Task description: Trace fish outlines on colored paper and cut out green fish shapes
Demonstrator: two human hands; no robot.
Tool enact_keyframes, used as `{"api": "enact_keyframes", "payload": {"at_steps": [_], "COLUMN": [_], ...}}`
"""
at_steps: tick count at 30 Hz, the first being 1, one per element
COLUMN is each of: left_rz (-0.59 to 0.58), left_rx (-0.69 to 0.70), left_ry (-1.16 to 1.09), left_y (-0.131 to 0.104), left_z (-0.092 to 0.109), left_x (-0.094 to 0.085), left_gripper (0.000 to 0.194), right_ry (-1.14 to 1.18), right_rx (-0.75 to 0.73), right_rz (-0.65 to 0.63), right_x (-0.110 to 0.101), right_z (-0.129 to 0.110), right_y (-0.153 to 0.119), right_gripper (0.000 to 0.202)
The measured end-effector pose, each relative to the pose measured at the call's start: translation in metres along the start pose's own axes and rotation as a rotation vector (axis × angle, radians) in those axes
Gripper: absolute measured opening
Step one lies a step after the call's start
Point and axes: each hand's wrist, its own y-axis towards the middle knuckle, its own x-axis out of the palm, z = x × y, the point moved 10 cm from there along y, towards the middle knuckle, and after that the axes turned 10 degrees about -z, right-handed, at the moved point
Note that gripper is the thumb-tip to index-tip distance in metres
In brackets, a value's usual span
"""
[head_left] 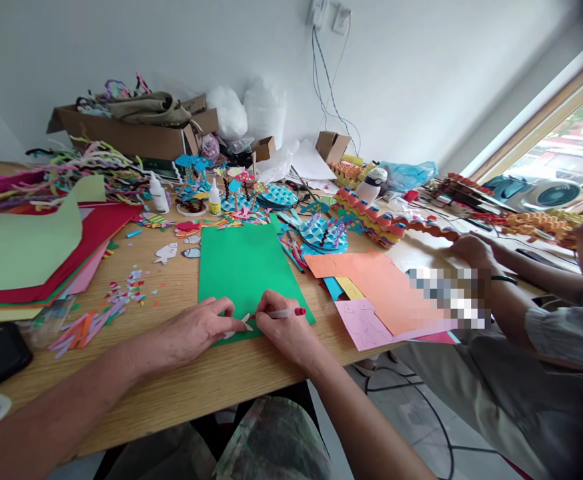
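On the worktop (171, 393), the left hand (199, 331) holds a white cutout (229, 334) against a green sheet (241, 267). The right hand's (284, 333) fingers (270, 321) grip a red-ended pen (289, 313).

I'm sitting in what looks like a craft room or small handicraft workshop: my wooden tabletop (181, 383) is crowded with a green sheet (244, 267), stacked coloured paper (21, 247), fuzzy stems (96, 167), a white glue bottle (159, 195), paper scraps (134, 287) and fish cut-outs (166, 252). A filled cardboard box (121, 140) stands near the plain wall (221, 40); another person (566, 333) shares the tabletop on my right.
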Motion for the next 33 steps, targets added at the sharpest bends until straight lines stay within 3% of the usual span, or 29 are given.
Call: {"api": "enact_keyframes", "payload": {"at_steps": [15, 33], "left_rz": [-0.038, -0.004], "left_rx": [-0.015, 0.002], "left_ry": [-0.006, 0.020], "left_y": [0.0021, 0.0008], "left_z": [-0.0009, -0.0001], "left_x": [0.0019, 0.0000], "left_gripper": [0.029, 0.030], "right_ry": [0.012, 0.024], "right_rx": [0.026, 0.029], "right_rz": [0.004, 0.068], "right_x": [0.0007, -0.0017], "right_z": [0.0025, 0.0020], "right_y": [-0.0010, 0.0017], "right_gripper": [0.011, 0.011]}}
